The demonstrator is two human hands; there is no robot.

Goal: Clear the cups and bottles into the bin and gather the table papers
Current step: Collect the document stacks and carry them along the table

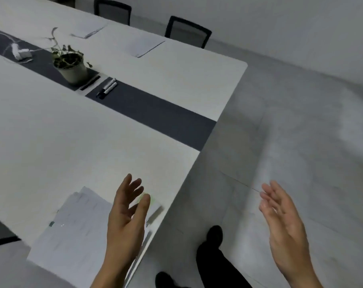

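The left hand's fingers [135, 185] are spread and nearly straight, thumb apart, gripping nothing; the left hand [126, 215] hovers over the right edge of a stack of papers [76, 225], though motion blur hides whether it touches the sheets. The stack lies at the near corner of the white table [72, 142], slightly fanned, with a faint greenish patch by the thumb that may be a sticky note. The right hand [284, 221] is off the table, over the grey floor, its fingers straight and loosely together, empty. Below, a black shoe [215, 235] stands on the floor. Farther along the table, a dark centre strip [155, 113] carries two markers [108, 88], a potted plant [71, 67] and a white adapter with cable [20, 51]. Across the strip lie a nearer paper set [145, 46] and a farther paper set [89, 31], each before a black chair [187, 31].
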